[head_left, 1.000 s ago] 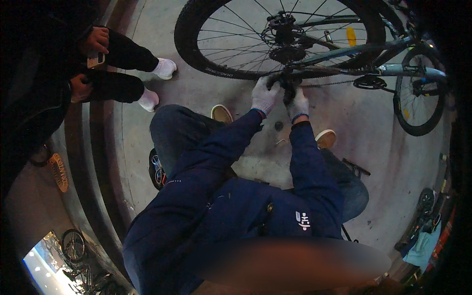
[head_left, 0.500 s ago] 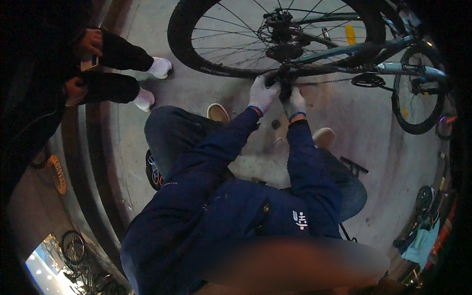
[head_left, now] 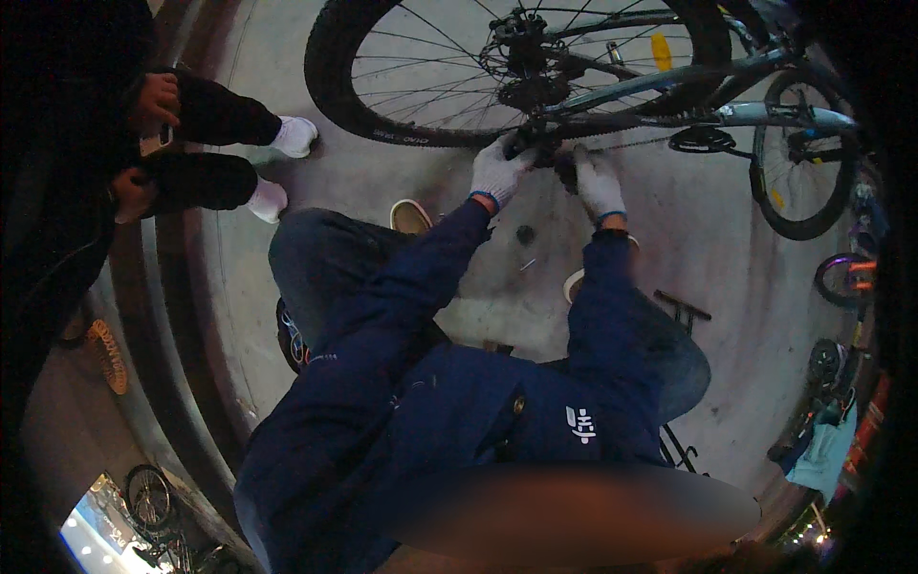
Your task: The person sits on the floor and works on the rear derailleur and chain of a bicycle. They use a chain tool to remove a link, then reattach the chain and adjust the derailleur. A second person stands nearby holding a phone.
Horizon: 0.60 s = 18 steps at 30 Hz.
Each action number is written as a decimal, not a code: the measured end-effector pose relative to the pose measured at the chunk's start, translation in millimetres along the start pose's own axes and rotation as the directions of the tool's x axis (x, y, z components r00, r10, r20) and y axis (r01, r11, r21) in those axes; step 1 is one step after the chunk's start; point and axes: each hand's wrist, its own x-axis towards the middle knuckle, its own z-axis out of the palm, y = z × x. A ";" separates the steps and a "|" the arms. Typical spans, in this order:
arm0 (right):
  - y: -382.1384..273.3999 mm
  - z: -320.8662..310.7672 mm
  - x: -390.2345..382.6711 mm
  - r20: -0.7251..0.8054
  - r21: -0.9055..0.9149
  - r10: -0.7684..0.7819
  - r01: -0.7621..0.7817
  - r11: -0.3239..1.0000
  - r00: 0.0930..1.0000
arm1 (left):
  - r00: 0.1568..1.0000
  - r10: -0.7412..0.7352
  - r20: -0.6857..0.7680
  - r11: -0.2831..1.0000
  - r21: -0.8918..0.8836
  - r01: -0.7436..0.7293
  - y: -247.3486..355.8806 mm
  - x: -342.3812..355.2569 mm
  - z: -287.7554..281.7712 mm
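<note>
A bicycle's rear wheel with a black tyre and thin spokes fills the top of the head view. Below its dark sprockets hangs the rear derailleur. My left hand, in a white knit glove with a blue cuff, is closed on the derailleur's left side. To the right, my right hand, gloved alike, is closed by a small dark part just under the chain. Its fingertips are partly hidden, so what they grip is unclear.
At left stands another person with a phone, wearing white shoes. A pedal and another wheel are at right. A black T-shaped tool lies by my right knee. A light blue cloth is at far right.
My right hand has moved right, away from my left hand, opening a gap between them. My left hand stays at the derailleur. The whole view has shifted slightly.
</note>
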 end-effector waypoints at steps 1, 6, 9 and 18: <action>-7.4 -5.6 -2.4 0.043 0.001 -0.099 0.099 0.995 0.994 | 1.000 0.002 0.008 1.000 -0.015 -0.002 -2.7 -0.3 0.6; -19.4 -26.9 -7.8 0.504 0.519 -0.113 -0.196 0.832 0.856 | 0.999 0.051 0.001 0.989 0.142 -0.051 -6.7 0.2 -0.4; -16.1 -33.7 -10.6 0.530 0.141 -0.071 -0.005 0.990 0.845 | 1.000 0.023 -0.012 0.978 0.209 -0.020 -1.9 2.7 -1.1; -134.4 -84.3 -13.1 -0.105 -0.792 -0.879 0.495 0.357 0.465 | 1.000 0.028 0.003 0.981 0.193 -0.028 4.2 -0.3 -0.7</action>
